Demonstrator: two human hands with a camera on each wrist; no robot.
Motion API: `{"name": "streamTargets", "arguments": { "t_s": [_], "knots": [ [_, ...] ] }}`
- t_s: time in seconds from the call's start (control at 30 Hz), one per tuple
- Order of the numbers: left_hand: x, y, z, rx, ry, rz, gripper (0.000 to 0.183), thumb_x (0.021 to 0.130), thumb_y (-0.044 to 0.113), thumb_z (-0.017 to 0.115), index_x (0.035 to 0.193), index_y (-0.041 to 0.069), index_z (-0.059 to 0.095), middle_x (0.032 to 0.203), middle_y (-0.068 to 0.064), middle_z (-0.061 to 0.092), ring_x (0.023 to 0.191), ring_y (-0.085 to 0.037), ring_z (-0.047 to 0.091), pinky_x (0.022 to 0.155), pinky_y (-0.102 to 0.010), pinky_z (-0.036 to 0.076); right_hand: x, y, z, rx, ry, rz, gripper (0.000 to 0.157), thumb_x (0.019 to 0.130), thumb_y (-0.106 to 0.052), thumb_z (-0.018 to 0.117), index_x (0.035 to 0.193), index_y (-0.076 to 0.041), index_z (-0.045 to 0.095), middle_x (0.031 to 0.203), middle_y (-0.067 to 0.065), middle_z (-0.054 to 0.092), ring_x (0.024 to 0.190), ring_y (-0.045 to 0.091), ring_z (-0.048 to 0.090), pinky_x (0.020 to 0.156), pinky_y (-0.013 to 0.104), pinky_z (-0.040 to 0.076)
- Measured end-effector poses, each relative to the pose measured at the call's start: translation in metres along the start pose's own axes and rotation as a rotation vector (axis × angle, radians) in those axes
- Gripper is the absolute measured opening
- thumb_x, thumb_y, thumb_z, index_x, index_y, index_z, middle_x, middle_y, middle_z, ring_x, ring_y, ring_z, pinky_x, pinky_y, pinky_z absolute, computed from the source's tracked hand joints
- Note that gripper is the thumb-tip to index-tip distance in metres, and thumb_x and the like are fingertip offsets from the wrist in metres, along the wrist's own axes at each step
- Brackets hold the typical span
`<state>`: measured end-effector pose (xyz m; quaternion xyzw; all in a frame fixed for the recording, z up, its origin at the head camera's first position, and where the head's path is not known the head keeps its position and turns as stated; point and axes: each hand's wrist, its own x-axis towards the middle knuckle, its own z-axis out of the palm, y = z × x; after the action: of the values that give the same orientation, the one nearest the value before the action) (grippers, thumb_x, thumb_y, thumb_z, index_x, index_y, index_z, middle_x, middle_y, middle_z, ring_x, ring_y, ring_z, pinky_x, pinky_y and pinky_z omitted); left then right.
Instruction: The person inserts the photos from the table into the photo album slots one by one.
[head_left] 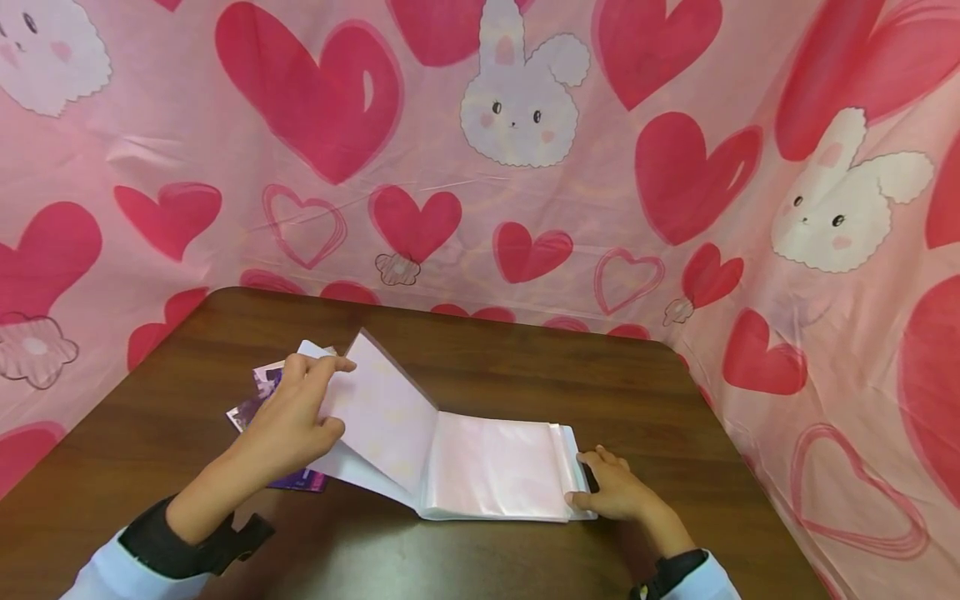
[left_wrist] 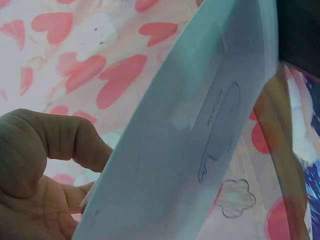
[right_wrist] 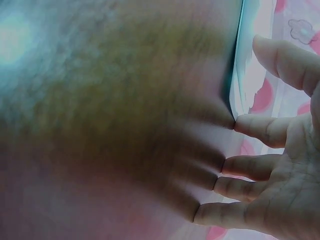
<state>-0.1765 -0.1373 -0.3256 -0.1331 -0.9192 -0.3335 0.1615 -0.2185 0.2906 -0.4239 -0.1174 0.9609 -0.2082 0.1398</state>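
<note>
A photo album [head_left: 498,467] with white covers and pale, clear-sleeved pages lies open on the table. One album page [head_left: 382,408] stands raised and tilted on its left side. My left hand [head_left: 292,412] holds that raised page near its outer edge, its thumb and a bent finger at the sheet. In the left wrist view, the pale sheet [left_wrist: 165,130] covers part of the fingers. At the album's right edge rests my right hand [head_left: 618,487]. Its fingertips touch the table in the right wrist view, the index finger beside the album edge [right_wrist: 240,65] and the thumb above it.
Purple printed cards [head_left: 300,479] lie partly under the album's left cover and behind the left forearm. The brown wooden table [head_left: 525,358] extends around the album. A pink curtain [head_left: 450,167] with hearts and rabbits hangs behind it and along the sides.
</note>
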Motion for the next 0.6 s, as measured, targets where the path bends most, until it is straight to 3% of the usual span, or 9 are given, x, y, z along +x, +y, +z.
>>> {"name": "streamTargets", "arguments": {
  "t_s": [0.2, 0.4, 0.6],
  "knots": [
    [-0.004, -0.011, -0.004, 0.092, -0.068, -0.091, 0.048, 0.071, 0.001, 0.064, 0.117, 0.001, 0.051, 0.108, -0.026, 0.037, 0.072, -0.033, 0.052, 0.051, -0.035, 0.041, 0.000, 0.001, 0.000, -0.007, 0.006, -0.006, 0.072, 0.077, -0.038, 0.073, 0.128, 0.005, 0.047, 0.135, 0.040, 0.027, 0.121, 0.059, 0.024, 0.091, 0.068, 0.027],
    [-0.006, -0.020, -0.008, 0.176, -0.212, -0.179, 0.051, 0.070, 0.003, 0.067, 0.118, -0.007, 0.051, 0.103, -0.034, 0.031, 0.052, -0.024, 0.046, 0.044, -0.033, 0.041, 0.001, 0.000, 0.000, -0.012, 0.004, -0.007, 0.072, 0.077, -0.038, 0.073, 0.128, 0.005, 0.047, 0.135, 0.040, 0.027, 0.121, 0.059, 0.024, 0.090, 0.068, 0.027],
    [-0.005, -0.023, -0.010, 0.254, -0.290, -0.216, 0.048, 0.072, 0.007, 0.066, 0.115, -0.011, 0.054, 0.096, -0.033, 0.034, 0.058, -0.028, 0.048, 0.044, -0.035, 0.043, 0.000, 0.000, 0.001, -0.016, 0.006, -0.001, 0.072, 0.077, -0.039, 0.073, 0.129, 0.004, 0.047, 0.136, 0.039, 0.027, 0.121, 0.058, 0.025, 0.089, 0.068, 0.028]
  ]
}}
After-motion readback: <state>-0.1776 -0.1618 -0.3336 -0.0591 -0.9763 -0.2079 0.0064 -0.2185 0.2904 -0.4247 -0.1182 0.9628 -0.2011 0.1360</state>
